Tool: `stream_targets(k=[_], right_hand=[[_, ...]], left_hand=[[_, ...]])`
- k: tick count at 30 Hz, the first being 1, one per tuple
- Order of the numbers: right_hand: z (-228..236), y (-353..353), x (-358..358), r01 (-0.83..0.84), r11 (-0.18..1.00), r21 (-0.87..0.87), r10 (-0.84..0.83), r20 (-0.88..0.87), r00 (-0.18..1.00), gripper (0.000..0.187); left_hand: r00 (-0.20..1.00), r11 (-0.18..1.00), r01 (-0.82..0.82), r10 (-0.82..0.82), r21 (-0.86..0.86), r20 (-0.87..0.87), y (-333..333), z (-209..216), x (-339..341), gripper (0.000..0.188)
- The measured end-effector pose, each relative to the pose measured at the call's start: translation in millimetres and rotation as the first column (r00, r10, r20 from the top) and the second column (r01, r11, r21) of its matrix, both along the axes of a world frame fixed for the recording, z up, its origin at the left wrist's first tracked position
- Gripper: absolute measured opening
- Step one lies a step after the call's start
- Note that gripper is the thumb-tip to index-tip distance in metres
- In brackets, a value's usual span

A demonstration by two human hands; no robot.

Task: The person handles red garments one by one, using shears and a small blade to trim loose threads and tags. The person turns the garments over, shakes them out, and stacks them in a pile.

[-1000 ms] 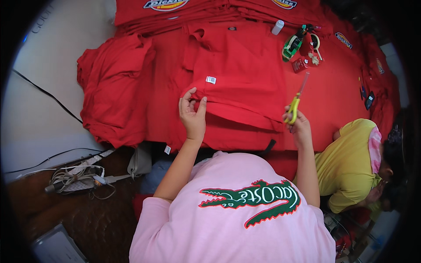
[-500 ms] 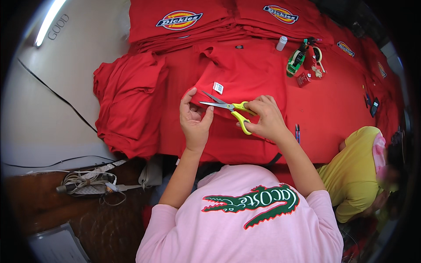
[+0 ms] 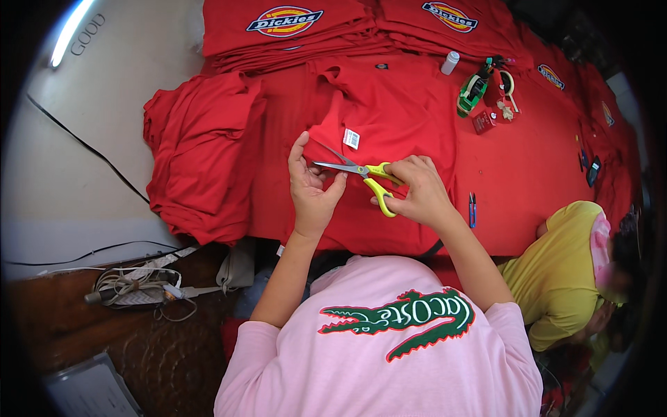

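Yellow-handled scissors [image 3: 376,182] sit in my right hand [image 3: 420,191], which is closed round the handles. Their blades are spread and point left, over the red garment [image 3: 399,115] laid on the table. My left hand [image 3: 314,194] is just beyond the blade tips, index finger raised and thumb apart from it. The other fingers curl inward, partly hidden, and no held thing shows between finger and thumb. A white tag [image 3: 351,139] lies on the garment, slightly above the blades.
Stacked red shirts [image 3: 292,42] line the far side; a crumpled red pile [image 3: 198,153] lies left. A green tape dispenser [image 3: 474,92], white bottle [image 3: 450,62] and small blue snips [image 3: 472,210] rest right. A person in yellow [image 3: 556,271] sits at right; cables [image 3: 139,281] lie lower left.
The garment's near-left edge has slipped away from my left fingers, and its near part lies differently. My left index finger is raised higher. The scissors stay in my right hand, blades still apart.
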State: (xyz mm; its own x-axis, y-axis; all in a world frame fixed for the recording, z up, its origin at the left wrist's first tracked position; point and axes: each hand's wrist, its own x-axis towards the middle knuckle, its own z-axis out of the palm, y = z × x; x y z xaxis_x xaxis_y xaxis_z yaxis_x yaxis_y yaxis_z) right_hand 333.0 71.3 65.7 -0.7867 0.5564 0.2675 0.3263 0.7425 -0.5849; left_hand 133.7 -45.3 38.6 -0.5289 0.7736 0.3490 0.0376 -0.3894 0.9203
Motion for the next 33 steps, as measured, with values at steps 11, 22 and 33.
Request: stream_targets(k=[11, 22, 33], right_hand=[[-8.8, -5.6, 17.8, 0.021, 0.998, -0.059, -0.019, 0.033, 0.999, 0.034], [-20.9, -21.1, 39.8, 0.089, 0.990, -0.107, -0.090, -0.008, 0.996, 0.030], [-16.5, -21.0, 41.1, 0.138, 0.984, -0.110, -0.131, 0.068, 0.989, 0.029]], left_hand=[[0.999, 0.999, 0.033, -0.033, 0.008, 0.028, 0.1, 1.4, 6.7, 0.097], [0.998, 1.000, 0.017, -0.016, -0.013, 0.053, 10.2, -20.4, 15.6, 0.092], [0.980, 0.990, 0.137, -0.139, 0.026, 0.145, 8.1, -12.2, 33.5, 0.099]])
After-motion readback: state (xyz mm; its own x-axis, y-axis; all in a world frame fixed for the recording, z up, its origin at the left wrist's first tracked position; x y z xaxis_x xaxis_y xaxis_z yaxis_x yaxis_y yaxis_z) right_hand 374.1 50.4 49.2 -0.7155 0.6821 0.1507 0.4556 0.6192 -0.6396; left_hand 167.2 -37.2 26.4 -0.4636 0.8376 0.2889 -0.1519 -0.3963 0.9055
